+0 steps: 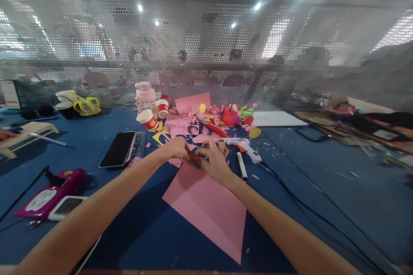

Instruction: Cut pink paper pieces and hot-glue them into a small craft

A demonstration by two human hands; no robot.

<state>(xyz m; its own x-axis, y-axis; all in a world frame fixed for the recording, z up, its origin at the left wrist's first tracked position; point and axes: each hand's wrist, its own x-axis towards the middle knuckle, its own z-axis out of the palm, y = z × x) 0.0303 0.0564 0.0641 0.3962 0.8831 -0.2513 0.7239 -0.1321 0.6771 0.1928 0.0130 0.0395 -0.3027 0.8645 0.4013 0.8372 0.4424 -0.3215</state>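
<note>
My left hand (179, 149) and my right hand (213, 157) meet above the far corner of a pink paper sheet (209, 206). The fingers of both are closed in a pinch around something small and partly hidden; a bit of green shows beneath the fingertips. The sheet lies flat at an angle on the table, between my forearms. Just right of my right hand, a white glue gun (247, 148) with an orange trigger rests on its side. Next to it lies a white marker-like stick (241, 166) with a dark end.
Beyond my hands are pink paper scraps (180, 126), red-handled scissors (216, 129), two paper cups (147, 119) and a pink bottle (146, 96). At left lie a phone (118, 149) and a purple power strip (51, 195). The glue gun's black cord (300, 200) runs right. A perforated screen (206, 43) stands behind.
</note>
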